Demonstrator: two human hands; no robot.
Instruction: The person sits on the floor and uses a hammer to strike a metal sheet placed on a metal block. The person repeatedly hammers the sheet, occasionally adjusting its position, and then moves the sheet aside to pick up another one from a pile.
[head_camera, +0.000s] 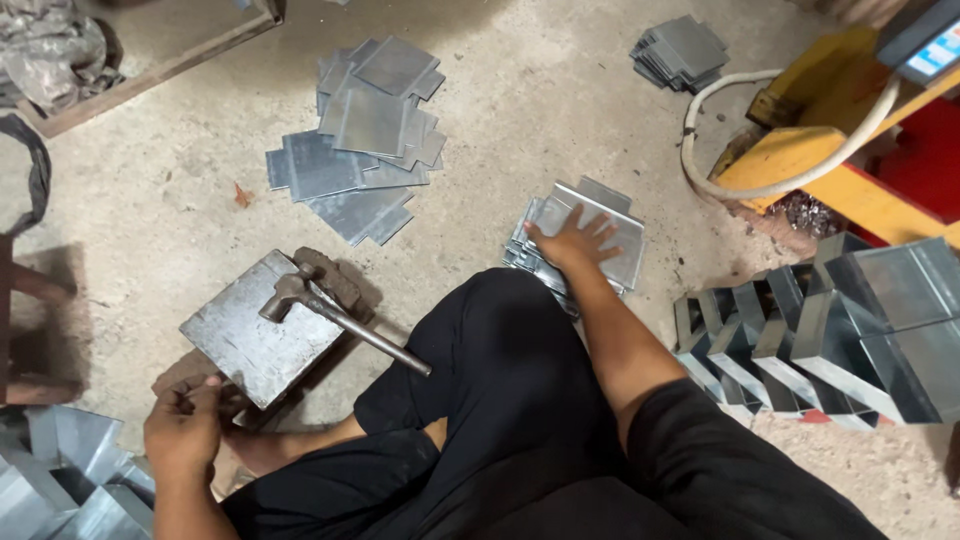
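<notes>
One thick, square, grey steel block lies on the concrete floor, with one steel hammer resting across it. The left hand sits just below-left of the block, fingers curled against its near corner, holding nothing loose. Beyond the block lie three piles of flat grey sheet-metal squares: a scattered pile above it, a small far stack, and a near stack right of it. The right hand lies spread flat on that near stack. Farthest right stands one row of folded sheet-metal channels.
</notes>
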